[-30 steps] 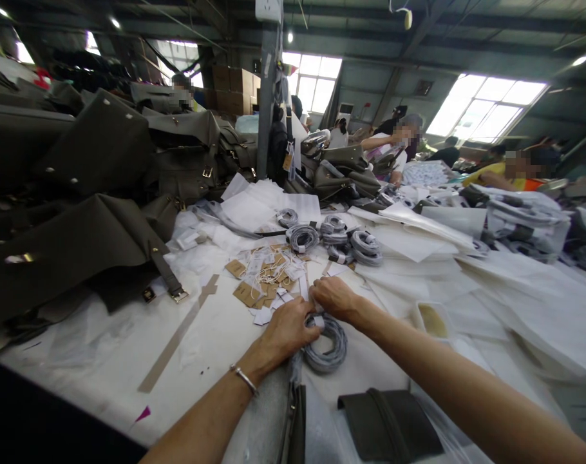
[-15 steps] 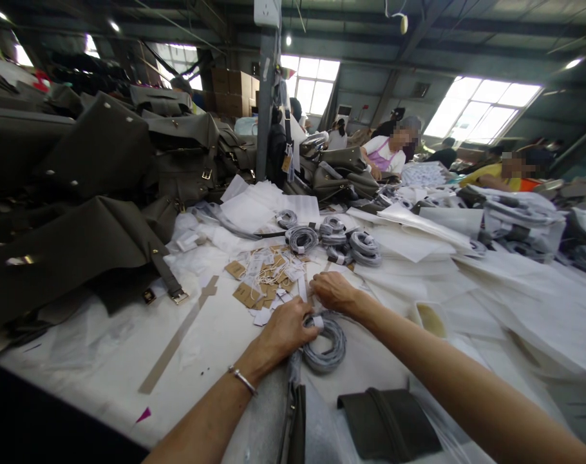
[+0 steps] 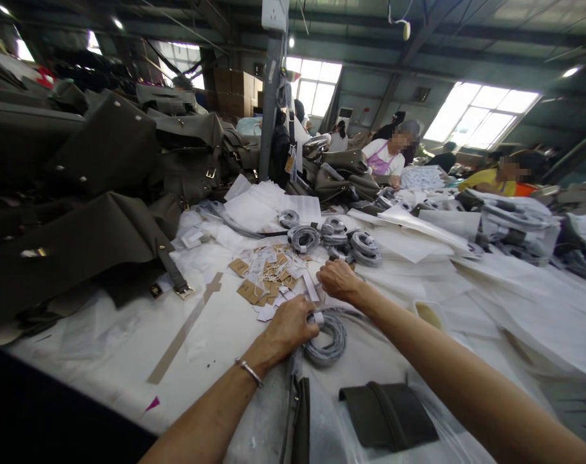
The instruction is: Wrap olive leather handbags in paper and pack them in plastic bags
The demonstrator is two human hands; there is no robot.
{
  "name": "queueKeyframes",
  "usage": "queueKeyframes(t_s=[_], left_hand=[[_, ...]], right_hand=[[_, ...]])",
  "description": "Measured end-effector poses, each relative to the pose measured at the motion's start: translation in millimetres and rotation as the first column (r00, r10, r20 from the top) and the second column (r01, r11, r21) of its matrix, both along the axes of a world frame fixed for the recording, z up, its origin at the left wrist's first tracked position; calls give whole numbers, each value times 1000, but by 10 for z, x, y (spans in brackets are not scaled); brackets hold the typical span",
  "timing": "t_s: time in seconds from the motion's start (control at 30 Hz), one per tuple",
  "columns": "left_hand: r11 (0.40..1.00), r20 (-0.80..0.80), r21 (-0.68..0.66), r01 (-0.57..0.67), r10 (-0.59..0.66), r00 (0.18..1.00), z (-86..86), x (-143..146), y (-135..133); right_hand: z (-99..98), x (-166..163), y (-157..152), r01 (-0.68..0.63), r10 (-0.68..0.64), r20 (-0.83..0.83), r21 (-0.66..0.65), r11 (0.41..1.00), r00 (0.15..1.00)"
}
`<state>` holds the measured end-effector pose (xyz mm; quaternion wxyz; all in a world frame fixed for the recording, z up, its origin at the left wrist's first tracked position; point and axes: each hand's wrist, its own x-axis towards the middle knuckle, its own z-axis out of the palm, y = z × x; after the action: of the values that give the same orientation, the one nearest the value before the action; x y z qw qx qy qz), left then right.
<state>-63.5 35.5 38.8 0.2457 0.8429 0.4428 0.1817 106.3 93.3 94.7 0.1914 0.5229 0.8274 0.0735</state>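
My left hand point(image 3: 293, 322), with a bangle at the wrist, grips the upper left of a coiled bag strap point(image 3: 335, 345) in greyish plastic wrapping. A small white band point(image 3: 319, 318) crosses the coil beside my thumb. Just beyond the coil, my right hand point(image 3: 340, 281) is closed with its fingers curled under; whatever is in them is hidden. A white paper strip point(image 3: 310, 285) lies between the two hands. Brown hang tags point(image 3: 254, 291) with white strings are heaped past my left hand. In front of me lies a dark olive bag point(image 3: 389, 415) under clear plastic.
Dark olive bags point(image 3: 75, 258) are piled on the left. Several wrapped strap coils point(image 3: 304, 238) sit behind the tags. White sheets point(image 3: 467, 290) spread over the right side, near a small tub point(image 3: 429, 316). A post point(image 3: 272, 96) rises at the back; a co-worker point(image 3: 384, 158) is beyond.
The view has shifted slightly. My right hand has moved a little farther away from the coil, showing more of the white paper strip. My left hand keeps its grip.
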Motion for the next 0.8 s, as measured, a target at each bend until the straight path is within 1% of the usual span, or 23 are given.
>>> queueKeyframes(t_s=[0.1, 0.17, 0.23, 0.3, 0.4, 0.43, 0.47, 0.5, 0.53, 0.57, 0.6, 0.63, 0.67, 0.7, 0.73, 0.77, 0.8], left_hand=[[1000, 4, 5, -27, 27, 1000, 7, 3, -4], [999, 14, 10, -42, 42, 999, 18, 6, -12], [998, 30, 15, -53, 53, 998, 28, 10, -23], [998, 50, 15, -57, 56, 997, 34, 12, -31], [999, 91, 12, -49, 47, 995, 29, 4, -34], [999, 107, 13, -47, 46, 993, 24, -2, -33], [999, 123, 13, -46, 44, 991, 18, -11, -32], [999, 139, 13, -46, 44, 989, 11, -20, -31], [999, 154, 13, -46, 44, 987, 4, -30, -31], [999, 168, 12, -46, 43, 985, 0, -40, -30], [999, 180, 10, -43, 40, 983, -3, -49, -30], [999, 192, 9, -39, 36, 981, -3, -56, -31], [999, 203, 9, -35, 32, 979, -1, -62, -32], [999, 213, 10, -31, 28, 977, 3, -66, -33], [1000, 223, 10, -29, 26, 974, 8, -69, -35], [1000, 233, 11, -28, 25, 972, 13, -70, -37], [999, 243, 13, -29, 25, 970, 16, -72, -39]], right_hand=[[192, 219, -2, 152, -152, 8, 46, 987, 988], [324, 371, -47, 254, -254, -13, 81, 964, 967], [425, 489, -121, 328, -325, -44, 93, 940, 945], [475, 554, -201, 368, -362, -80, 72, 927, 929], [479, 563, -293, 402, -391, -152, 45, 915, 908], [472, 551, -318, 414, -399, -202, 40, 909, 895], [464, 536, -347, 434, -408, -306, 23, 900, 861], [456, 517, -382, 451, -408, -461, -19, 892, 788], [448, 496, -429, 445, -393, -642, -89, 891, 658], [438, 471, -491, 403, -366, -801, -172, 899, 473], [425, 441, -568, 327, -335, -902, -241, 914, 272], [410, 405, -659, 240, -312, -943, -279, 930, 114], [391, 362, -760, 165, -299, -953, -289, 943, 39], [369, 312, -865, 120, -295, -955, -290, 949, 18], [343, 255, -969, 109, -298, -954, -294, 950, 24], [316, 195, -1066, 119, -309, -951, -304, 945, 26], [289, 135, -1150, 132, -326, -945, -322, 937, 7]])
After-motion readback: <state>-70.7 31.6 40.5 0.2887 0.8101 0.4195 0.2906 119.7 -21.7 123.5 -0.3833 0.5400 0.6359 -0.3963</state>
